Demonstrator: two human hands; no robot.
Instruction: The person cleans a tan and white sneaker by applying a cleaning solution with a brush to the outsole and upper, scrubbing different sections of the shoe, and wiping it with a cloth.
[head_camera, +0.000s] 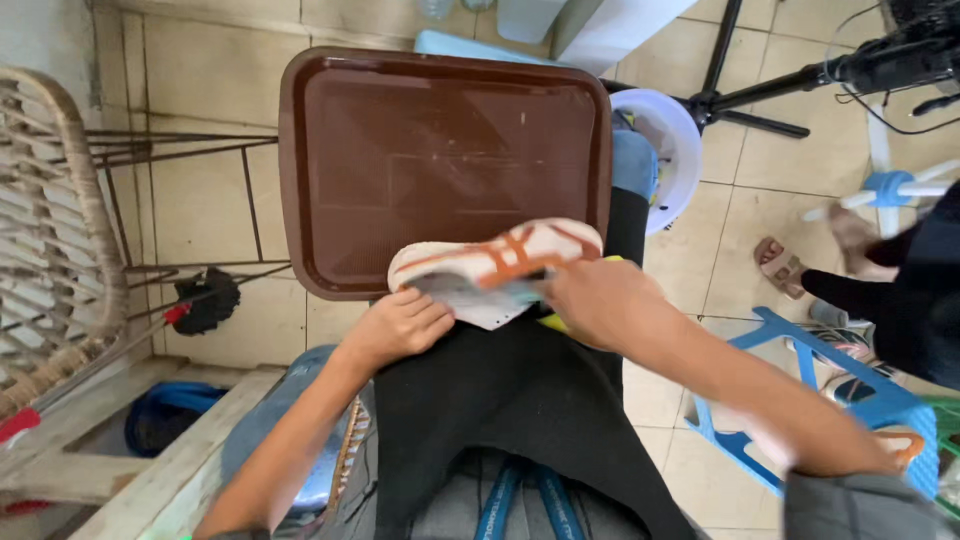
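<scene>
Below, orange-striped sneaker (497, 268) against glossy brown tray (330, 150).

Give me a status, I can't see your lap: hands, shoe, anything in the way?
Left hand and right hand both gripping the white-and-orange shoe. Shoe over the brown tray edge. Nothing blocking.

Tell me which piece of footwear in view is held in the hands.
The white sneaker with orange stripes, held by both hands over the lap; the tan sandal is worn by another person on the floor.
</scene>
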